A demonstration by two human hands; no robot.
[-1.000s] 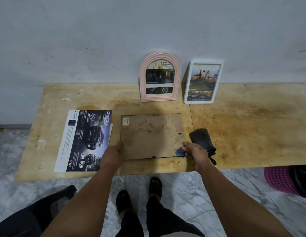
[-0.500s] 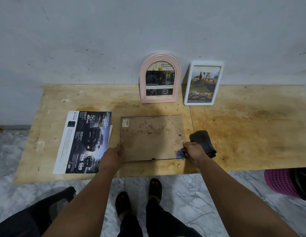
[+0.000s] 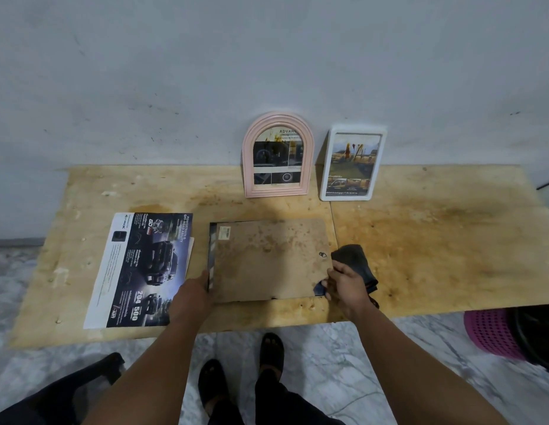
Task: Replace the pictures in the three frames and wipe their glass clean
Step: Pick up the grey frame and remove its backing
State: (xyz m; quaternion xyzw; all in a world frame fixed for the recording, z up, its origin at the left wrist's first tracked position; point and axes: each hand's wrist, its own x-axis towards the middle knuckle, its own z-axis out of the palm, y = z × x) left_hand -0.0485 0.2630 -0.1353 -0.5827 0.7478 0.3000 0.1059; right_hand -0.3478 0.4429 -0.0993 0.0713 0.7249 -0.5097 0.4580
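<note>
A rectangular frame lies face down, its stained brown backing board (image 3: 268, 260) uppermost. The board sits shifted right, so a dark strip of the picture (image 3: 212, 259) beneath shows along its left side. My left hand (image 3: 192, 297) holds the frame's lower left edge. My right hand (image 3: 343, 283) pinches the lower right corner, where a dark picture corner sticks out. A black cloth (image 3: 356, 262) lies just behind that hand. A pink arched frame (image 3: 277, 154) and a white frame (image 3: 352, 164) lean on the wall, both with pictures in them.
A car brochure page (image 3: 138, 268) lies flat left of the frame on the plywood table (image 3: 435, 240). A pink basket (image 3: 493, 335) stands on the marble floor at the right. A dark chair (image 3: 67, 391) is at the lower left. My feet are under the table edge.
The backing board has slid a little to the right, baring a dark strip of picture at its left edge. Both hands stay at the lower corners.
</note>
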